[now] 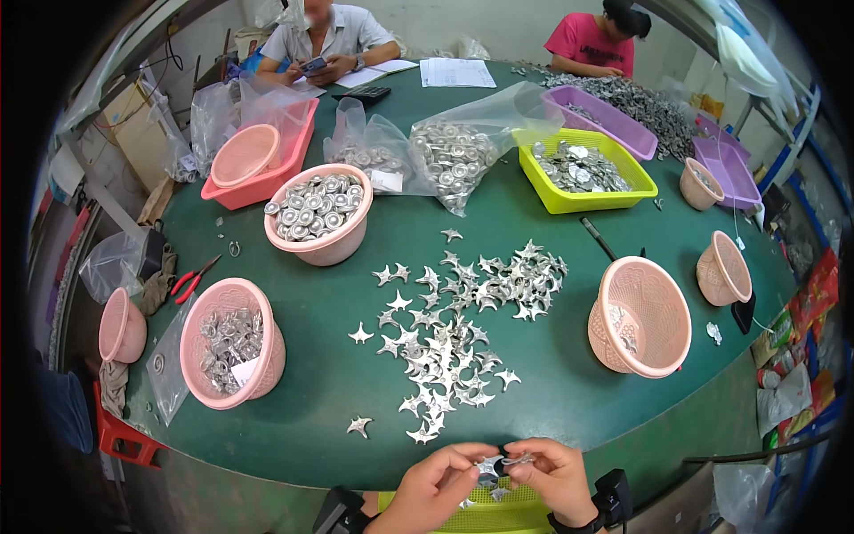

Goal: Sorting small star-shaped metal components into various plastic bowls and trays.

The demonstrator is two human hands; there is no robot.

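At the table's near edge, my left hand (438,488) pinches a silver star-shaped metal piece (487,469) between thumb and fingers. Close against it, my right hand (553,481) grips a small silver looped metal part (518,459); its exact kind is too small to make out. The two parts nearly meet, and I cannot tell whether they touch. Below my hands is a yellow-green basket (525,518) with a few star pieces in it. A loose pile of similar star pieces (445,356) spreads over the green table (311,427) ahead, with one lone star (359,426) nearer me.
Pink baskets stand left (267,378) and right (663,351), with another of round metal parts (325,254) behind. Red-handled pliers (187,287) lie far left. A lime tray (569,203) and plastic bag (458,160) hold metal parts. Two people (356,40) (592,44) sit opposite.
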